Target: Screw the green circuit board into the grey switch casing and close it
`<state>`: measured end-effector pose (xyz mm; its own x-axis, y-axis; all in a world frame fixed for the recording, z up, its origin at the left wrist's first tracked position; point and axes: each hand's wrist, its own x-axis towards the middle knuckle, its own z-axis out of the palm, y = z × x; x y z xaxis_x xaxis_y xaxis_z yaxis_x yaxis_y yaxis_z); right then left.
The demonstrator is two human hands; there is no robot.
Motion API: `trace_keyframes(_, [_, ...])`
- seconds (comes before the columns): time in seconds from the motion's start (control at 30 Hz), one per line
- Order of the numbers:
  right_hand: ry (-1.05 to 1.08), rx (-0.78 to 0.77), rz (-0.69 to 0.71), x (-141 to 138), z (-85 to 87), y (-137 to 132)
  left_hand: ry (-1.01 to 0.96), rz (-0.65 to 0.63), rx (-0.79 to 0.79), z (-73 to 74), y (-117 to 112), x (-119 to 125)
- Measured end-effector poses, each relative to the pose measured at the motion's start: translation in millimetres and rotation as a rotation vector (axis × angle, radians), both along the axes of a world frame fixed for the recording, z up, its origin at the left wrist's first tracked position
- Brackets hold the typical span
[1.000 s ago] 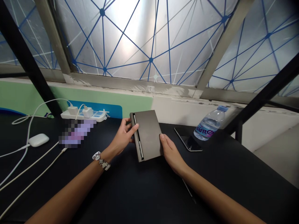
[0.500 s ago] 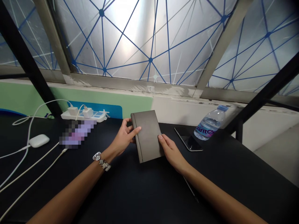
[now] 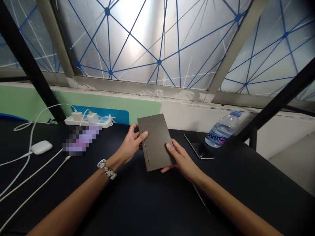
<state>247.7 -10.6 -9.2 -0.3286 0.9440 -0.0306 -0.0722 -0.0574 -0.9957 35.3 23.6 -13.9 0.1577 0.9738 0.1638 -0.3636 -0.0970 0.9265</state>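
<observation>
A closed grey-brown notebook (image 3: 157,144) is held up over the black table, tilted toward me. Along its left edge runs a crease beside the spine. My left hand (image 3: 131,142) grips that spine side, thumb on the cover and fingers behind. On the opposite edge my right hand (image 3: 180,159) is closed, its thumb pressing the cover and its other fingers partly hidden underneath. Something small and blue shows by the right fingers; I cannot make out what it is. A thin dark pen-like stick (image 3: 200,198) lies on the table, partly covered by my right forearm.
Right of the notebook lie a black phone (image 3: 199,147) and a tilted water bottle (image 3: 222,129). On the left are a white power strip (image 3: 103,122), a white earbud case (image 3: 41,147), a blurred-out purple object (image 3: 82,141) and several cables. A black table (image 3: 137,203) spreads below.
The notebook's cover has turned slightly more toward me. My right thumb has shifted a little inward on the cover, and a right finger now shows beneath the lower edge.
</observation>
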Motion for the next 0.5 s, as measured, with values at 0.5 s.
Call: trace_keyframes(0.5, [0.085,0.262,-0.031,7.3,0.6,2.1,1.330,0.015,0.090,15.8,23.5,-95.4])
